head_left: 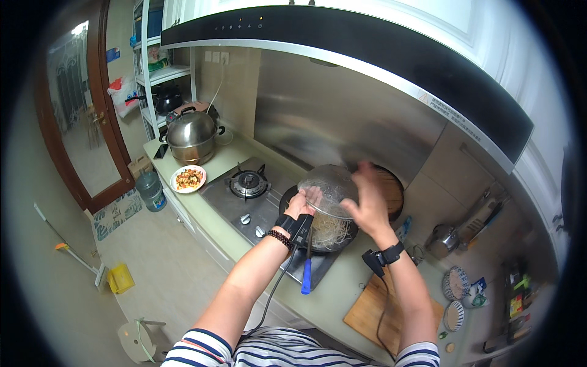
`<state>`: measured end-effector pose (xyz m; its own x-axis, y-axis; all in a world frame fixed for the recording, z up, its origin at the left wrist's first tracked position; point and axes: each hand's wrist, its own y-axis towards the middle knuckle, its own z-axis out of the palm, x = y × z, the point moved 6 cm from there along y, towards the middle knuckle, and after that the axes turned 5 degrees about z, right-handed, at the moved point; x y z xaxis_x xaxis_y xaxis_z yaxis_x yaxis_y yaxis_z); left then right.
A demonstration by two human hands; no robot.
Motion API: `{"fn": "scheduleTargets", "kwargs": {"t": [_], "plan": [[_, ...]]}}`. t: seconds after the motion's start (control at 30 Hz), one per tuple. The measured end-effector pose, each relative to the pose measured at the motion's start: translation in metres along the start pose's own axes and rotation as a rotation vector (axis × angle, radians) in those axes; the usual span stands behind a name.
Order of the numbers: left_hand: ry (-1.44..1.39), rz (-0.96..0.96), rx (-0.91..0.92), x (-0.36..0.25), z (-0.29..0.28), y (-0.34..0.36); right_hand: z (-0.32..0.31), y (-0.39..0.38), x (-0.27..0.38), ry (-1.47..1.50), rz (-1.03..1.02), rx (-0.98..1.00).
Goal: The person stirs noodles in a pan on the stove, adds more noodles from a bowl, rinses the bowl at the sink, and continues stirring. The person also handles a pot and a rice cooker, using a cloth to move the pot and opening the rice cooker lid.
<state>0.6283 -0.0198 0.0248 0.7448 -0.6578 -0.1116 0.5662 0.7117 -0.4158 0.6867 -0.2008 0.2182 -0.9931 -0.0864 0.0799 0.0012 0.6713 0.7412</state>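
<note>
My left hand [310,199] grips the rim of a tilted, silvery strainer bowl [329,182] from its left side. Its mouth faces down over a dark wok [287,197], where pale thin strands like noodles or bean sprouts [330,231] lie. On the strainer's right side my right hand [370,205] is raised, fingers apart and blurred by motion; whether it touches the strainer I cannot tell. A blue handle [306,278] on a dark shaft points out from the wok's near edge toward me.
Left of the wok are a bare gas burner [248,182], a plate of chopped colourful food [188,179] and a lidded steel pot [191,136]. A round wooden lid or board [391,192] leans behind the wok. Nearer right are a cutting board [365,313] and patterned bowls [455,284]. A range hood [361,52] overhangs.
</note>
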Motion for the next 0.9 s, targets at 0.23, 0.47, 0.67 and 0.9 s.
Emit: {"fn": "scheduleTargets", "kwargs": {"t": [0.23,0.47,0.67,0.9], "plan": [[0.226,0.090,-0.051,0.011,-0.025,0.016,0.032,-0.004,-0.011,-0.143,0.168,-0.023],[0.198,0.098,-0.066,0.006,-0.034,0.018,0.045,-0.013,-0.013,-0.051,0.236,-0.070],[0.185,0.094,-0.027,0.003,-0.029,0.017,0.065,-0.025,0.001,-0.138,0.088,0.210],[0.195,0.188,0.121,-0.004,-0.010,-0.011,0.060,-0.053,-0.001,-0.014,0.166,0.319]]}}
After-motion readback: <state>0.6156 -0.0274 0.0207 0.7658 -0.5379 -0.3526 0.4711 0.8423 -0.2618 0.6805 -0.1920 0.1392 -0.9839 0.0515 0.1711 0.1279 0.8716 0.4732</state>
